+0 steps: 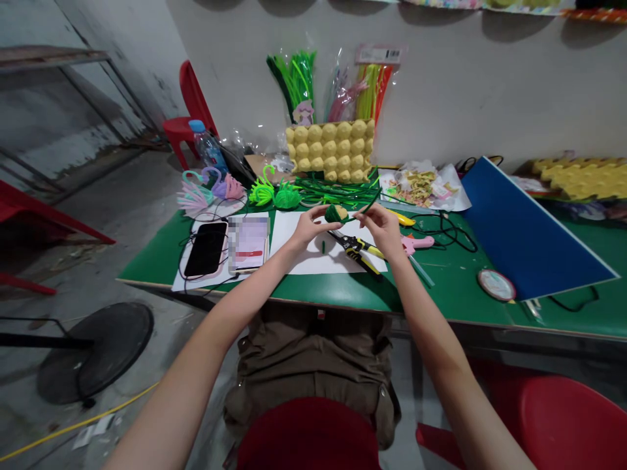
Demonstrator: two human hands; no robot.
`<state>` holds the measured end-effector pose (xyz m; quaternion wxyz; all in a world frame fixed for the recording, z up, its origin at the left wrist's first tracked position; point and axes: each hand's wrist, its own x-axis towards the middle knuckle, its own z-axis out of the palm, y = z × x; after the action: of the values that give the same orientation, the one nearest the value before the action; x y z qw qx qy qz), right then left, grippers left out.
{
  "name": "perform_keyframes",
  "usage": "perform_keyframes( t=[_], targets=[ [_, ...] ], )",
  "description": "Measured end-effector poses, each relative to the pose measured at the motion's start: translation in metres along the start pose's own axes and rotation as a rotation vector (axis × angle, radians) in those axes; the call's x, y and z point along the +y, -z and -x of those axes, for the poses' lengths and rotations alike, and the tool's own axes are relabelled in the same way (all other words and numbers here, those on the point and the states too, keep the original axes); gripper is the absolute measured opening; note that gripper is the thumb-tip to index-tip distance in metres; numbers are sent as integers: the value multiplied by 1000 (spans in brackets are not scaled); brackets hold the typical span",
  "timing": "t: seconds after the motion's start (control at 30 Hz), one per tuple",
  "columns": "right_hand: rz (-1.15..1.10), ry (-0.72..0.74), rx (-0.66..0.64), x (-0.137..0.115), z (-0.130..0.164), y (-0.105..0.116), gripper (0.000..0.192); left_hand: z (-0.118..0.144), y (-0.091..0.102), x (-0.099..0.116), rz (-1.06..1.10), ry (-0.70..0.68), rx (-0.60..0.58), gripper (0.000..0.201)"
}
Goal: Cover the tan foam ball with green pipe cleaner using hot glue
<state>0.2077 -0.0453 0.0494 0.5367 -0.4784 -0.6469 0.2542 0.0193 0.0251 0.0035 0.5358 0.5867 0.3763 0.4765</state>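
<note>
You are holding a small green and yellow ball near the middle of the frame, above the white sheet on the green counter. Your left hand is grasping the ball with its fingers curled round it, and your right hand is pinching a green pipe cleaner that is running into the ball. Yellow-handled cutters are lying just below your hands. Left of them a phone is lying beside a blurred card; no writing is readable. The packet label at upper centre is showing only a barcode.
</note>
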Motion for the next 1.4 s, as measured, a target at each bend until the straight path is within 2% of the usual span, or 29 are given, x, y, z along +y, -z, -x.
perform_keyframes(
  t=[0.2,0.4,0.6,0.83,1.03,1.4],
  targets=[
    [-78,-82,108,8,1,-5,58,4,-5,6,104,28,-86,69],
    [-99,-97,137,8,0,-6,61,5,-7,7,83,5,-165,71],
    [-106,-54,100,6,1,-5,59,7,-7,10,83,42,-197,73],
    [-156,24,132,15,1,-5,51,11,-7,16,67,60,-230,71],
    [-154,19,110,16,1,-3,47,10,-8,16,88,85,-315,61],
    [-102,3,51,14,2,-2,39,9,-7,13,-5,47,-414,58]
  ],
)
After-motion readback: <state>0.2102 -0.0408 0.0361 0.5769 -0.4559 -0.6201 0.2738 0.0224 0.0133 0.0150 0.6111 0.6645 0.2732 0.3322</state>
